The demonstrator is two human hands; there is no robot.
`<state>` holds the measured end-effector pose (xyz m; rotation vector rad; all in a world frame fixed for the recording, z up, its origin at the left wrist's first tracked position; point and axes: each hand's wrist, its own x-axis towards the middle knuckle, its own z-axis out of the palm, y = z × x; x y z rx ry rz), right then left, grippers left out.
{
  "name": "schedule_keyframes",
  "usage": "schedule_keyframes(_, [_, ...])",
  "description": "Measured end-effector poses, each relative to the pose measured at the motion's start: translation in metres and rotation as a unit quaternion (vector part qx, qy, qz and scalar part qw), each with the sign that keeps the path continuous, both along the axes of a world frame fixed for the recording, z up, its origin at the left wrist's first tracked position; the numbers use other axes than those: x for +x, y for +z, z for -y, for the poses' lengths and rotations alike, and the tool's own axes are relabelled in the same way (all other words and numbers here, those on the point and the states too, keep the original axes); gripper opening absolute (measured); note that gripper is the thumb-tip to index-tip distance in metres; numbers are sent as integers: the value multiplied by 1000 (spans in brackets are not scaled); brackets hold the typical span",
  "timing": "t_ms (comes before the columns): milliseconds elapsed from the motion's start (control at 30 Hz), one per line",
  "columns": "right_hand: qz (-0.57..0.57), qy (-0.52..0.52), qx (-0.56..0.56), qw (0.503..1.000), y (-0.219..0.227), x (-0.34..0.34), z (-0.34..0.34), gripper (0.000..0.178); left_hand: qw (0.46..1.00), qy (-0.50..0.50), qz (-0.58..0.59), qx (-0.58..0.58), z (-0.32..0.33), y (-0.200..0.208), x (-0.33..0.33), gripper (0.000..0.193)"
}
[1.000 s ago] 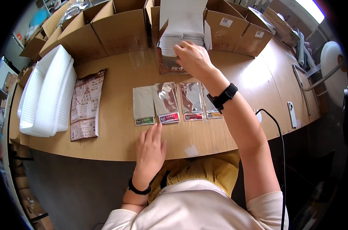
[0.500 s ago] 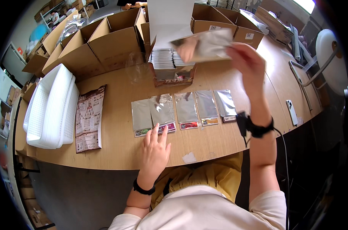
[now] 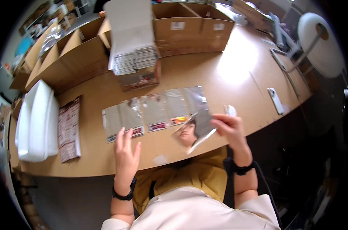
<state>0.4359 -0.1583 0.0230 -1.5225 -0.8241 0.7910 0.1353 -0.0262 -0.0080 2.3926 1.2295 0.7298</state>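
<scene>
My right hand (image 3: 231, 128) pinches a flat silver foil packet (image 3: 202, 122) by its right edge, above the near right part of the table. The packet is tilted and somewhat blurred. My left hand (image 3: 127, 155) is spread, its fingertips at the lower edge of the leftmost packets (image 3: 113, 122); contact is hard to tell. Several similar silver packets with coloured lower strips lie side by side in a row, the right one (image 3: 195, 97) partly hidden by the held packet. Behind the row stands a display box (image 3: 141, 81) with a raised white lid, filled with upright packets (image 3: 135, 60).
At the left are stacked white plastic baskets (image 3: 34, 122) and a folded brown printed sheet (image 3: 69, 130). Open cardboard boxes (image 3: 189, 36) line the back. A phone (image 3: 275, 101) lies at the right, near a white round object on a stand (image 3: 319, 46).
My right hand has come down from beside the display box toward me, bringing the foil packet over the right end of the row. The left hand stays near the leftmost packets. The whole view has shifted.
</scene>
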Motion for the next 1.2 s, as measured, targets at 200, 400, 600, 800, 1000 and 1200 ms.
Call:
schedule_keyframes(200, [24, 206, 26, 978, 0, -33, -5, 19, 803, -176, 312, -475, 41, 11, 54, 33])
schedule_keyframes(400, [432, -167, -173, 870, -33, 62, 9, 43, 728, -56, 407, -549, 39, 27, 74, 23])
schedule_keyframes(600, [394, -122, -257, 874, -49, 89, 11, 53, 598, 3, 561, -573, 26, 20, 70, 23])
schedule_keyframes(800, [381, -109, -239, 886, -58, 102, 8, 47, 744, -3, 559, -367, 20, 10, 56, 19])
schedule_keyframes(1000, [253, -85, -254, 930, -47, 107, 4, 48, 904, -96, 416, -13, 12, 19, 39, 30])
schedule_keyframes(1200, [221, -4, -270, 937, -24, 103, -5, 48, 946, -56, 284, 143, 10, 35, 27, 46])
